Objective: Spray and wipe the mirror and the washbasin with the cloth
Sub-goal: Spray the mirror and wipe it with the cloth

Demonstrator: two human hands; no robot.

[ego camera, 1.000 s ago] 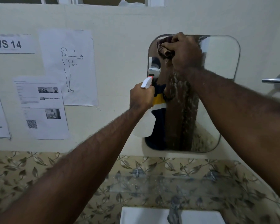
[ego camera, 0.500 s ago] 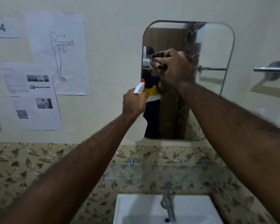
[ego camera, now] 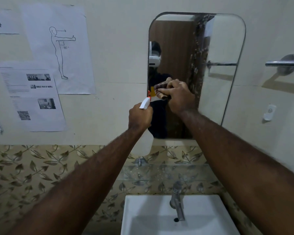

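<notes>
1. Wall [ego camera: 119, 48]: cream paint up top, leaf-pattern tile band [ego camera: 24, 175] below.
2. Mirror [ego camera: 224, 39]: rounded corners, fixed to wall above the basin; droplet streak runs down its middle, right part looks clear.
3. Washbasin [ego camera: 143, 217]: white, square, bottom centre, w/ chrome tap [ego camera: 176, 202] at its back; glass shelf [ego camera: 159, 172] on the tiles between basin & mirror.
4. Papers taped left of mirror: figure sheet [ego camera: 41, 31] shows a standing outline, arm straight out, marked "90°"; label [ego camera: 0, 22] at the edge reads "14"; info sheet [ego camera: 32, 99] has small photos & a QR code, text too small to read.
5. Towel rail [ego camera: 283, 63]: chrome, on wall right of mirror.
6. Spray bottle [ego camera: 145, 141]: translucent body, white trigger head, orange nozzle tip, no readable brand. It sits just left of mirror's lower-left edge, nozzle aimed at the glass.
7. Left hand [ego camera: 139, 117]: fingers wrapped tight round the bottle neck.
8. Right hand [ego camera: 180, 95]: fist closed on a bunched brown patterned cloth [ego camera: 160, 93], pressing it on the glass at mid-height, left part of mirror.
</notes>
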